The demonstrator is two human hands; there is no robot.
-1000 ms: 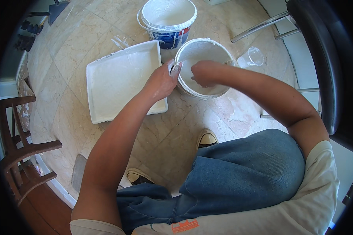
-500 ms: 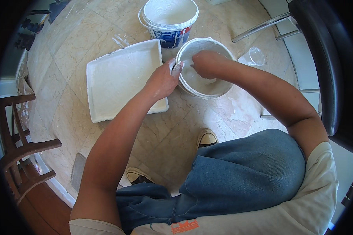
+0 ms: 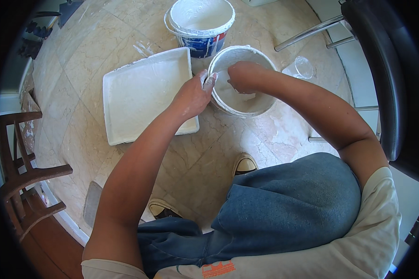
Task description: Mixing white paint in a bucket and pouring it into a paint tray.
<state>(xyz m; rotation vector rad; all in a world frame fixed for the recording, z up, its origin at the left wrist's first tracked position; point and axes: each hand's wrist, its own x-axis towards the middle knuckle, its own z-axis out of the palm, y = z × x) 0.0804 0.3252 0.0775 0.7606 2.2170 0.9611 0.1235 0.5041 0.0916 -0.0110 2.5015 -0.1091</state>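
Note:
Gripping the near-left rim of a white bucket (image 3: 239, 107) is my left hand (image 3: 198, 90), its thumb and fingers smeared with white paint. My right hand (image 3: 244, 76) is down inside this bucket with curled fingers; what it holds, if anything, is hidden, and a pale shape shows just below it. A white plastic tray (image 3: 144, 97), coated with white, lies on the floor left of the bucket. Behind stands a blue, paint-dripped bucket (image 3: 200, 44) with a white, coated interior. A clear plastic cup (image 3: 302, 67) sits to the right of the middle bucket, partly behind my right arm.
A black chair (image 3: 386, 79) with chrome legs is at the right. Dark wooden furniture (image 3: 25, 172) stands at the left edge. My shoes rest on the marble-tiled floor (image 3: 79, 69), which has white smears. A grey item (image 3: 94, 200) lies beside my left arm.
Since a second ago, my right hand has moved a little upward, toward the far side inside the bucket. My left hand stays on the rim.

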